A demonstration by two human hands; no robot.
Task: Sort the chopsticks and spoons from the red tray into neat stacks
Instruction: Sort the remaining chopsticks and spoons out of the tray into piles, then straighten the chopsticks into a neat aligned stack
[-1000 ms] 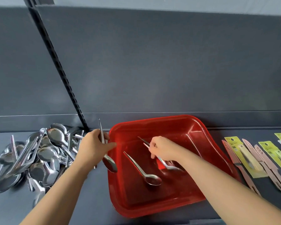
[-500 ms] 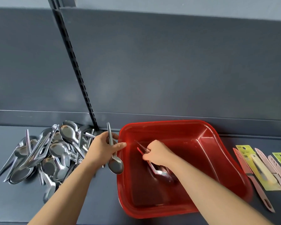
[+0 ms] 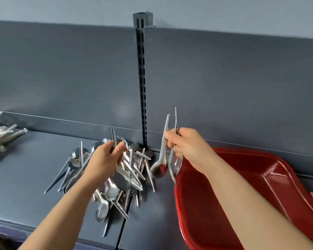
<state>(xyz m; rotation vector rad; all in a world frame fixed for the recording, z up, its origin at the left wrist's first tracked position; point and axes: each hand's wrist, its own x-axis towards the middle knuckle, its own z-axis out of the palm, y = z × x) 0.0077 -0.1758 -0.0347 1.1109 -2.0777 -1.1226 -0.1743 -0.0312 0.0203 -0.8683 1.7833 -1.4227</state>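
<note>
The right hand (image 3: 190, 147) has come up out of the red tray (image 3: 271, 170), where a second ago it was reaching down to gather cutlery off the floor; its fingers (image 3: 170, 136) now pinch a small bunch of spoons (image 3: 159, 169), at least two, handles pointing up and bowls hanging down, held in the air over the gap between the tray's left rim and the spoon pile (image 3: 134, 170); the left hand (image 3: 105, 159) has shifted too, from beside the tray's left rim to directly above the pile, its fingers (image 3: 120, 149) gripped round a single spoon (image 3: 113, 139) by the handle, bowl down and close to the heap, though whether it touches I cannot tell; the view has swung left with the hands, so that the tray now sits at the right edge and a second heap of silver cutlery (image 3: 0, 134) shows at the far left of the shelf (image 3: 31, 170), too far off to say whether it is chopsticks or spoons; the part of the tray in view shows no cutlery, which suggests this handful may be the last of its contents, so the emptying looks nearly done; what remains is the tidying, since the pile lies loose and crossed, not stacked; both hands look about to set their spoons down on it, and laying them bowl to bowl would serve the task better than dropping them.
</note>
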